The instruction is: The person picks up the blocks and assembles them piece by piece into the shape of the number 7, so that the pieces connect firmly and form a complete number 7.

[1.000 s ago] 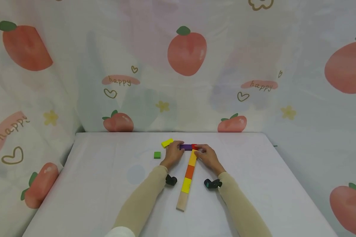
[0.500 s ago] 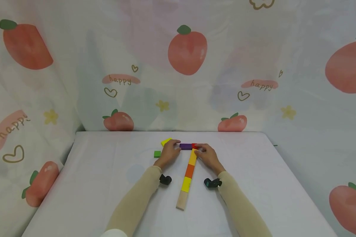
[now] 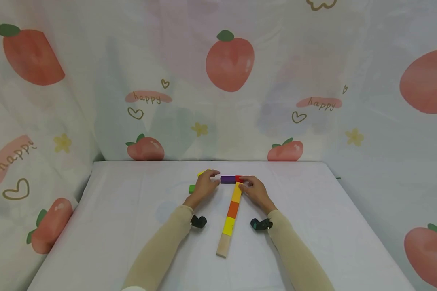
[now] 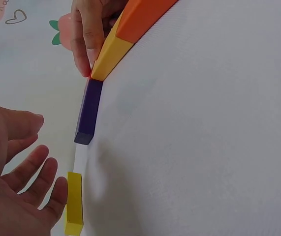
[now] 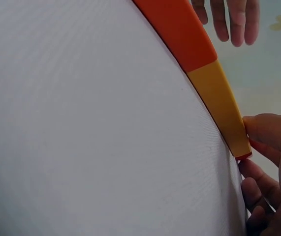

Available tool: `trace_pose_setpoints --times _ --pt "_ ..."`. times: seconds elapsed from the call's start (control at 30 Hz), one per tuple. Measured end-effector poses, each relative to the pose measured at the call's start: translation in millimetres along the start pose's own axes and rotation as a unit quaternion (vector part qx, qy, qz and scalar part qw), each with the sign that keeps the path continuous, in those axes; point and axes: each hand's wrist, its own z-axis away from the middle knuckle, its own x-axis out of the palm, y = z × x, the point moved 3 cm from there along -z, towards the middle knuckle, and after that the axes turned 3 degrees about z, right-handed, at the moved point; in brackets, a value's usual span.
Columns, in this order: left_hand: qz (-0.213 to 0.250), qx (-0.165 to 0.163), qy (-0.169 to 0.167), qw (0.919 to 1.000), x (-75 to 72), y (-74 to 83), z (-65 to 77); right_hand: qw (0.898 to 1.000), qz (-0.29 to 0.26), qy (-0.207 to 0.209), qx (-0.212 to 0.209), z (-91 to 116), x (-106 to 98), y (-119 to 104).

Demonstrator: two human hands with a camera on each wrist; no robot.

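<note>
My left hand (image 3: 204,187) hovers over the table's far part with fingers parted and nothing in them. In the left wrist view a gap separates it from the purple block (image 4: 88,113). That block lies crosswise, its right end against a small red block (image 3: 238,178). My right hand (image 3: 256,192) has its fingertips on the red block, and its thumb touches the side of the amber block (image 5: 221,105). From there a row runs toward me: the orange-red block (image 3: 232,209), a yellow block (image 3: 228,226) and a plain wooden block (image 3: 223,245).
Behind my left hand lie a loose yellow block (image 4: 74,204) and a green block (image 3: 191,189), both partly hidden in the head view. The white table (image 3: 295,250) ends at a patterned cloth backdrop (image 3: 240,121).
My left hand has drawn away from the purple block toward the left, now covering more of the green and loose yellow blocks. My right hand and the row of blocks have stayed put.
</note>
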Motion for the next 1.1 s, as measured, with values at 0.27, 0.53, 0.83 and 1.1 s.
trace_pose_setpoints --times 0.27,0.53,0.83,1.1 --pt "-0.008 0.043 0.016 0.9989 -16.2 6.7 4.1 1.000 -0.012 -0.003 0.004 1.9 -1.3 -0.7" --pt "0.012 0.052 0.039 0.9979 -30.8 0.7 4.2 1.000 -0.011 -0.007 0.001 0.5 -1.3 -2.1" --pt "0.002 0.053 0.060 0.9968 -44.4 -5.7 5.0 1.000 -0.007 -0.001 -0.005 -0.6 -1.6 -1.0" --pt "0.005 0.033 0.069 0.9971 -50.3 -21.7 4.2 1.000 -0.006 -0.001 0.002 -0.3 0.5 1.6"
